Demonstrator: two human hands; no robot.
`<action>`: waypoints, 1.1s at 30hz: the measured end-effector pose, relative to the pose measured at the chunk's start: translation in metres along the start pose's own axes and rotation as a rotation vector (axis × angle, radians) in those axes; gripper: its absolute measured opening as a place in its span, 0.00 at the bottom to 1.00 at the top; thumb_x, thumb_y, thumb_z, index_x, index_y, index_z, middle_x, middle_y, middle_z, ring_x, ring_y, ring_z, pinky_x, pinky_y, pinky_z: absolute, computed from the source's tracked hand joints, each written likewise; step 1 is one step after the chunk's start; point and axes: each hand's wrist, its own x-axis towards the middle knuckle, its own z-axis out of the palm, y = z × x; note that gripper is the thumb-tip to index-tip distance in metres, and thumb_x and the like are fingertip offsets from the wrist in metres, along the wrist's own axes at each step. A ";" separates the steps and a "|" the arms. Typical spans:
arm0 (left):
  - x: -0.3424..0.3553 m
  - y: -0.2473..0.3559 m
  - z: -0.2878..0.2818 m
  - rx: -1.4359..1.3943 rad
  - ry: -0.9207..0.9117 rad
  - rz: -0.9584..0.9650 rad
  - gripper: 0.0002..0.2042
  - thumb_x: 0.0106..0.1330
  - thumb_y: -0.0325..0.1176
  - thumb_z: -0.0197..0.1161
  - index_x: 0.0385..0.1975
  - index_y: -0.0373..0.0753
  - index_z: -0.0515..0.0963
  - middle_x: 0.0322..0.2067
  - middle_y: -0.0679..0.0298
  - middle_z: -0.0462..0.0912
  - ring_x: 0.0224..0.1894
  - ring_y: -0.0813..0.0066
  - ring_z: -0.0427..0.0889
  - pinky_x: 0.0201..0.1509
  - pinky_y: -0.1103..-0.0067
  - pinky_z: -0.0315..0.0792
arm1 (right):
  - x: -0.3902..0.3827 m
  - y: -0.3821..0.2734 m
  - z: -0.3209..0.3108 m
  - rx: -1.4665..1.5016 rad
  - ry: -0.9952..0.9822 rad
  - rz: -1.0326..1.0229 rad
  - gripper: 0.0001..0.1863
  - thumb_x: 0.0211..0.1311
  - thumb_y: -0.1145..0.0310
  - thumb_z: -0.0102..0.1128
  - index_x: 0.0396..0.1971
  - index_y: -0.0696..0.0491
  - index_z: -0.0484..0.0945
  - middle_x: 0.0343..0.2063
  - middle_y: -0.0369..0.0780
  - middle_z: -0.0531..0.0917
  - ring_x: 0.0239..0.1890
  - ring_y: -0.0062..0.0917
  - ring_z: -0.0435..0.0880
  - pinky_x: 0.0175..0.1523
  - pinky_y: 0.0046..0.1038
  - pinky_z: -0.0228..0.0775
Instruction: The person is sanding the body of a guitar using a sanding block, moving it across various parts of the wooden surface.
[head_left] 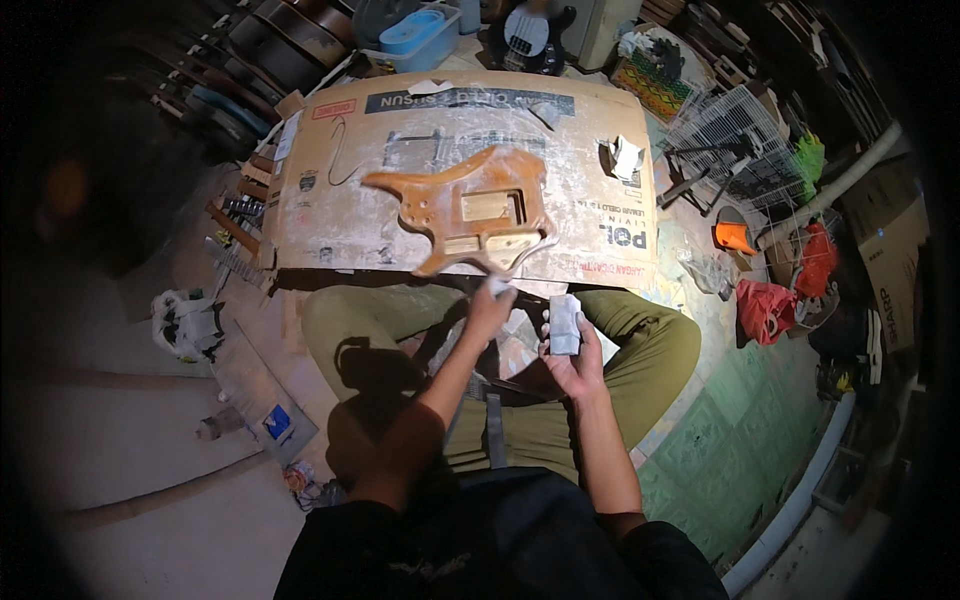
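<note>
A brown wooden guitar body [455, 205] with cut-out cavities lies on a flattened cardboard sheet [330, 235] in front of me. My left hand [488, 312] is at the near edge of the body, fingers closed on a small whitish piece [499, 287], perhaps paper or cloth; its kind is not clear. Over my lap, my right hand [578, 368] is turned palm up and grips a grey rectangular block [565, 325], which looks like a sanding block. Pale dust covers parts of the cardboard and the body.
A folded white scrap [626, 157] and a small grey piece [545, 114] lie on the cardboard. A white wire rack [725, 135], an orange object [735, 236] and a red bag [766, 310] are at the right. A dark guitar body [530, 38] and a blue tub [412, 32] stand behind.
</note>
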 end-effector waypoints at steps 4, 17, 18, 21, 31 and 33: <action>-0.028 0.024 0.038 -0.212 -0.138 0.374 0.18 0.72 0.37 0.60 0.54 0.30 0.77 0.44 0.57 0.85 0.47 0.74 0.81 0.54 0.75 0.73 | 0.001 -0.007 0.005 -0.308 0.122 -0.161 0.22 0.73 0.53 0.53 0.60 0.49 0.73 0.46 0.40 0.82 0.42 0.27 0.82 0.44 0.30 0.77; -0.050 0.032 -0.003 -0.306 -0.261 0.242 0.15 0.66 0.26 0.65 0.51 0.31 0.79 0.42 0.64 0.84 0.44 0.80 0.79 0.51 0.80 0.74 | 0.006 -0.005 -0.011 -0.191 -0.009 -0.056 0.30 0.73 0.40 0.47 0.58 0.49 0.74 0.49 0.39 0.83 0.46 0.26 0.84 0.44 0.30 0.79; -0.049 0.031 -0.004 -0.315 -0.310 0.248 0.16 0.67 0.26 0.64 0.54 0.31 0.78 0.45 0.63 0.83 0.47 0.80 0.79 0.53 0.80 0.73 | 0.005 -0.006 -0.011 -0.200 -0.001 -0.046 0.30 0.72 0.38 0.47 0.56 0.48 0.75 0.48 0.39 0.84 0.44 0.26 0.85 0.39 0.29 0.80; -0.049 0.029 -0.007 -0.194 -0.310 0.231 0.17 0.68 0.25 0.61 0.55 0.31 0.77 0.47 0.62 0.83 0.48 0.80 0.79 0.55 0.80 0.73 | 0.004 -0.004 -0.011 -0.206 -0.058 0.031 0.27 0.72 0.41 0.49 0.56 0.48 0.75 0.47 0.39 0.84 0.42 0.26 0.86 0.34 0.28 0.81; -0.050 0.030 -0.003 -0.023 -0.212 0.278 0.15 0.65 0.23 0.62 0.52 0.31 0.80 0.44 0.62 0.84 0.46 0.79 0.81 0.52 0.81 0.74 | 0.012 0.000 -0.019 -0.132 -0.034 0.072 0.23 0.72 0.50 0.55 0.56 0.52 0.74 0.45 0.41 0.85 0.40 0.27 0.87 0.34 0.29 0.82; -0.048 0.028 -0.002 -0.042 -0.213 0.287 0.15 0.65 0.23 0.63 0.52 0.31 0.80 0.44 0.62 0.84 0.46 0.80 0.81 0.52 0.81 0.74 | 0.013 0.000 -0.020 -0.119 -0.054 0.078 0.23 0.72 0.51 0.54 0.56 0.52 0.74 0.44 0.40 0.85 0.40 0.27 0.87 0.34 0.29 0.82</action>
